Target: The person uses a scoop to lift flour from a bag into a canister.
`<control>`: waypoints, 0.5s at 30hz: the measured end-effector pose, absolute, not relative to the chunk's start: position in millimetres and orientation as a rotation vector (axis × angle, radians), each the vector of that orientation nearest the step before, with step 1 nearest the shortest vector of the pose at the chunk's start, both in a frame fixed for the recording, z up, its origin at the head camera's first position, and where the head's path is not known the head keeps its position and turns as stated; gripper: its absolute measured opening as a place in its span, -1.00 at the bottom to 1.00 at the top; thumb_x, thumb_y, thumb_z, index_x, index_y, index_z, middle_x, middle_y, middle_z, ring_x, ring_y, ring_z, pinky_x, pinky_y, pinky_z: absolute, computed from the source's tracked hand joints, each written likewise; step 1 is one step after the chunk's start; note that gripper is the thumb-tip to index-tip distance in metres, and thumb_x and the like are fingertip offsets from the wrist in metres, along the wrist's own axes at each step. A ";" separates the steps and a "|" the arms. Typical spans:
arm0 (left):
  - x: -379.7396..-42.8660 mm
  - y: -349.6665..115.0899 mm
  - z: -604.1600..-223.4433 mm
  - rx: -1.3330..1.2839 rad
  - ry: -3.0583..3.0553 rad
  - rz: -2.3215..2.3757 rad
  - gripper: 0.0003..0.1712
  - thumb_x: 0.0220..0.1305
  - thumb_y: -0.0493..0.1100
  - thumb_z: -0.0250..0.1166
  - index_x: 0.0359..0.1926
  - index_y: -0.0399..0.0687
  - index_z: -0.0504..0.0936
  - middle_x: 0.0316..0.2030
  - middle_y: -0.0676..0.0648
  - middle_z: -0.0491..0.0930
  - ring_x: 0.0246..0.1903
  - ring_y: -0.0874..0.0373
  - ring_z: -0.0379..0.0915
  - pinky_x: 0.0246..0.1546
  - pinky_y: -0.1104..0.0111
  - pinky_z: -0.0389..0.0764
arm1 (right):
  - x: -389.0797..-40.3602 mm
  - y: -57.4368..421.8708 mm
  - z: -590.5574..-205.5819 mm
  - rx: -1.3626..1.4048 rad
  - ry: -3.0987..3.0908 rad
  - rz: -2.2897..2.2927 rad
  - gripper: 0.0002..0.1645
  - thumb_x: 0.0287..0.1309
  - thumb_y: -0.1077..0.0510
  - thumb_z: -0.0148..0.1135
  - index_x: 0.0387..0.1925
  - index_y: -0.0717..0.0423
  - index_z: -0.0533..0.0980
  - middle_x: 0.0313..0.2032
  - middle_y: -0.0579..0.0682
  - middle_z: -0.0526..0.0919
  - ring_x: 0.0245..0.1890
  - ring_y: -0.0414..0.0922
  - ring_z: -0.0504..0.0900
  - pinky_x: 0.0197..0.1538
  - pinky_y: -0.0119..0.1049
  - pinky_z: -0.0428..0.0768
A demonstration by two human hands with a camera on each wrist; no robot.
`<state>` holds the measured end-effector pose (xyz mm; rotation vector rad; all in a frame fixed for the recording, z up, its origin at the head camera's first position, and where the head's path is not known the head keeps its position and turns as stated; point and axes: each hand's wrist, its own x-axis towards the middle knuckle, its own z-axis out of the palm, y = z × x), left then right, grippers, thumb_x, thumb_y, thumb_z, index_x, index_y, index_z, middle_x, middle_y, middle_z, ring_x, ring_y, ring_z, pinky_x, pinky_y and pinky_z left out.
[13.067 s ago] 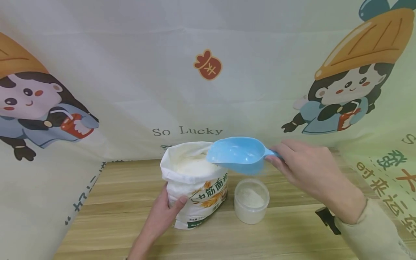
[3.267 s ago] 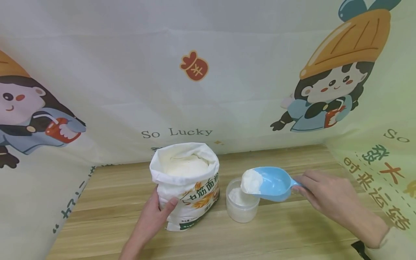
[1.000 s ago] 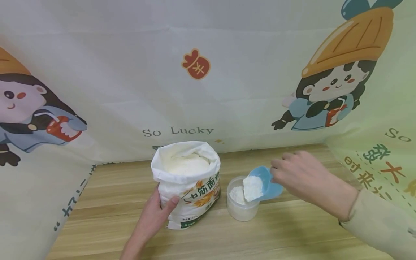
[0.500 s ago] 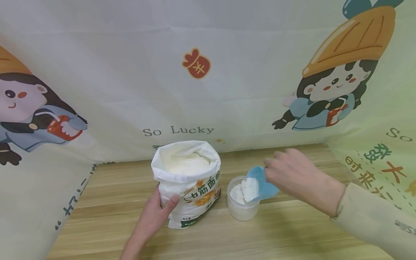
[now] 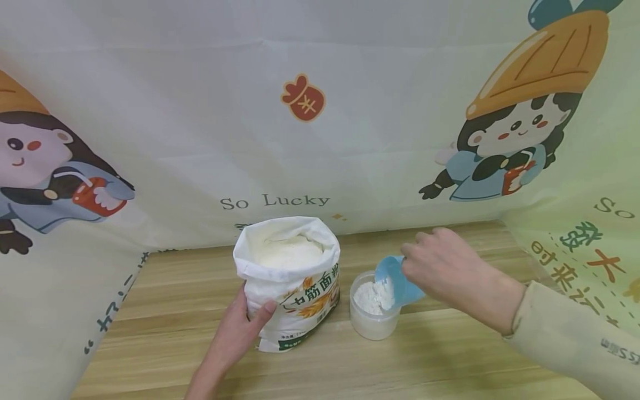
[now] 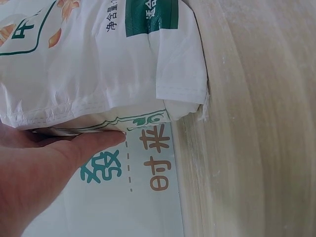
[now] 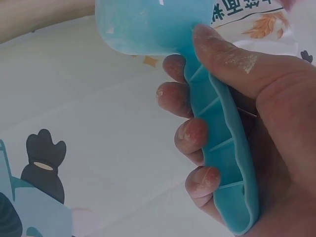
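My left hand (image 5: 245,322) grips the side of a white flour bag (image 5: 285,303), which stands upright with its top folded open and flour inside. In the left wrist view the thumb (image 6: 94,143) lies against the bag's side. My right hand (image 5: 445,272) holds a blue scoop (image 5: 392,278), its fingers curled round the ribbed handle (image 7: 222,148) in the right wrist view. The scoop is tilted steeply over a clear round plastic tub (image 5: 374,326), and flour (image 5: 375,297) slides from its lip onto the flour in the tub. Some flour clings to the right thumb.
The tub stands on the wooden tabletop (image 5: 300,378) just right of the bag. A printed cloth (image 5: 210,139) hangs behind the table and along both sides.
Earlier the right hand held the scoop over the bag, then brought it loaded above the tub. Lately it has tipped further, and its flour has dropped into the tub. The left hand stays put.
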<state>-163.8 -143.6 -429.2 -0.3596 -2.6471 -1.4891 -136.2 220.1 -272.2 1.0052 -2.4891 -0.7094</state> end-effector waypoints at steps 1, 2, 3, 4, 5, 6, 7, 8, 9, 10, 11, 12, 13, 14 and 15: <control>-163.7 -143.5 -429.1 -0.358 -2.648 -1.487 -0.26 0.47 0.10 0.29 0.46 -0.17 0.29 0.18 -0.29 0.59 0.16 -0.15 0.54 0.13 -0.05 0.56 | -136.2 220.4 -272.2 1.005 -2.486 -0.706 -0.65 -0.16 0.33 0.65 -0.69 0.03 0.57 -0.62 -0.13 0.47 -0.66 -0.18 0.25 -0.61 -0.39 0.26; -163.7 -143.5 -429.0 -0.357 -2.649 -1.486 -0.27 0.47 0.10 0.29 0.46 -0.17 0.29 0.18 -0.29 0.59 0.16 -0.16 0.54 0.13 -0.05 0.55 | -136.3 220.9 -272.3 1.005 -2.478 -0.704 -0.64 -0.16 0.33 0.64 -0.69 0.03 0.57 -0.62 -0.13 0.47 -0.66 -0.18 0.26 -0.62 -0.38 0.26; -163.7 -143.4 -429.0 -0.356 -2.649 -1.483 -0.27 0.47 0.09 0.29 0.46 -0.17 0.29 0.18 -0.29 0.59 0.16 -0.16 0.54 0.13 -0.05 0.55 | -136.3 221.3 -272.3 1.003 -2.470 -0.704 -0.64 -0.17 0.34 0.64 -0.70 0.02 0.56 -0.62 -0.13 0.46 -0.66 -0.18 0.26 -0.62 -0.38 0.26; -163.7 -143.4 -429.1 -0.355 -2.650 -1.481 -0.27 0.47 0.09 0.29 0.46 -0.16 0.29 0.18 -0.29 0.59 0.16 -0.16 0.54 0.13 -0.05 0.55 | -136.3 221.7 -272.2 1.002 -2.462 -0.706 -0.64 -0.17 0.33 0.64 -0.70 0.02 0.56 -0.62 -0.13 0.47 -0.66 -0.18 0.27 -0.62 -0.38 0.26; -163.7 -143.4 -429.1 -0.354 -2.650 -1.477 -0.27 0.47 0.09 0.29 0.46 -0.16 0.29 0.18 -0.29 0.59 0.16 -0.16 0.54 0.13 -0.05 0.56 | -136.2 222.2 -272.1 1.003 -2.452 -0.706 -0.64 -0.17 0.33 0.65 -0.70 0.02 0.56 -0.62 -0.13 0.47 -0.66 -0.17 0.27 -0.62 -0.38 0.26; -163.8 -143.3 -429.1 -0.353 -2.652 -1.474 -0.27 0.47 0.09 0.29 0.46 -0.16 0.30 0.17 -0.29 0.59 0.15 -0.16 0.54 0.12 -0.05 0.56 | -136.1 222.5 -271.6 1.002 -2.445 -0.708 -0.65 -0.18 0.33 0.66 -0.69 0.03 0.57 -0.62 -0.13 0.47 -0.66 -0.17 0.28 -0.62 -0.38 0.27; -163.9 -143.3 -429.1 -0.355 -2.651 -1.475 -0.27 0.47 0.09 0.29 0.46 -0.16 0.30 0.17 -0.30 0.59 0.15 -0.17 0.54 0.12 -0.06 0.56 | -136.1 222.9 -271.3 1.000 -2.442 -0.712 -0.66 -0.18 0.32 0.67 -0.68 0.03 0.58 -0.61 -0.12 0.48 -0.66 -0.17 0.29 -0.62 -0.38 0.27; -163.9 -143.3 -429.1 -0.354 -2.652 -1.474 -0.28 0.48 0.09 0.29 0.46 -0.16 0.30 0.17 -0.29 0.59 0.16 -0.17 0.54 0.12 -0.06 0.56 | -135.9 223.2 -270.7 0.997 -2.442 -0.715 -0.66 -0.19 0.31 0.68 -0.67 0.04 0.59 -0.61 -0.12 0.48 -0.65 -0.17 0.29 -0.62 -0.38 0.27; -163.9 -143.2 -429.0 -0.353 -2.653 -1.472 -0.28 0.48 0.09 0.29 0.45 -0.17 0.30 0.18 -0.29 0.59 0.16 -0.17 0.54 0.12 -0.06 0.56 | -135.7 223.6 -270.2 0.996 -2.444 -0.713 -0.67 -0.20 0.31 0.69 -0.65 0.04 0.60 -0.60 -0.12 0.49 -0.65 -0.17 0.30 -0.62 -0.38 0.28; -163.9 -143.1 -428.8 -0.355 -2.654 -1.472 -0.28 0.48 0.09 0.29 0.45 -0.17 0.30 0.18 -0.29 0.59 0.16 -0.17 0.54 0.12 -0.06 0.56 | -135.4 224.1 -269.5 0.993 -2.450 -0.711 -0.69 -0.20 0.30 0.70 -0.63 0.05 0.62 -0.60 -0.12 0.49 -0.64 -0.16 0.31 -0.62 -0.38 0.29; -163.7 -143.0 -428.6 -0.354 -2.655 -1.473 -0.29 0.48 0.08 0.29 0.45 -0.17 0.30 0.18 -0.29 0.59 0.16 -0.17 0.54 0.12 -0.07 0.56 | -135.4 224.7 -268.8 0.992 -2.457 -0.708 -0.69 -0.21 0.29 0.71 -0.62 0.05 0.63 -0.59 -0.12 0.50 -0.64 -0.16 0.31 -0.62 -0.38 0.30; -163.6 -143.0 -428.4 -0.355 -2.656 -1.476 -0.29 0.48 0.07 0.29 0.45 -0.17 0.30 0.18 -0.29 0.59 0.16 -0.17 0.54 0.12 -0.07 0.56 | -135.3 225.3 -268.3 0.988 -2.463 -0.706 -0.70 -0.22 0.29 0.71 -0.60 0.05 0.64 -0.59 -0.12 0.50 -0.63 -0.16 0.32 -0.62 -0.38 0.31; -163.4 -142.9 -428.1 -0.355 -2.655 -1.478 -0.30 0.48 0.07 0.29 0.45 -0.17 0.30 0.18 -0.28 0.59 0.16 -0.17 0.54 0.13 -0.07 0.56 | -135.3 226.2 -267.9 0.984 -2.471 -0.700 -0.69 -0.23 0.29 0.72 -0.59 0.04 0.64 -0.58 -0.12 0.50 -0.62 -0.15 0.33 -0.62 -0.38 0.33; -163.3 -142.8 -427.8 -0.355 -2.655 -1.482 -0.30 0.48 0.06 0.29 0.45 -0.17 0.30 0.18 -0.28 0.59 0.16 -0.16 0.54 0.13 -0.07 0.56 | -135.2 227.3 -267.4 0.983 -2.476 -0.689 -0.69 -0.23 0.29 0.72 -0.59 0.03 0.64 -0.58 -0.12 0.50 -0.62 -0.15 0.35 -0.62 -0.37 0.34; -163.3 -142.7 -427.6 -0.355 -2.653 -1.485 -0.30 0.48 0.06 0.29 0.44 -0.17 0.31 0.18 -0.28 0.59 0.16 -0.16 0.54 0.12 -0.06 0.56 | -135.1 228.7 -267.2 0.982 -2.479 -0.677 -0.69 -0.23 0.29 0.71 -0.58 0.02 0.64 -0.57 -0.13 0.50 -0.61 -0.14 0.36 -0.61 -0.36 0.35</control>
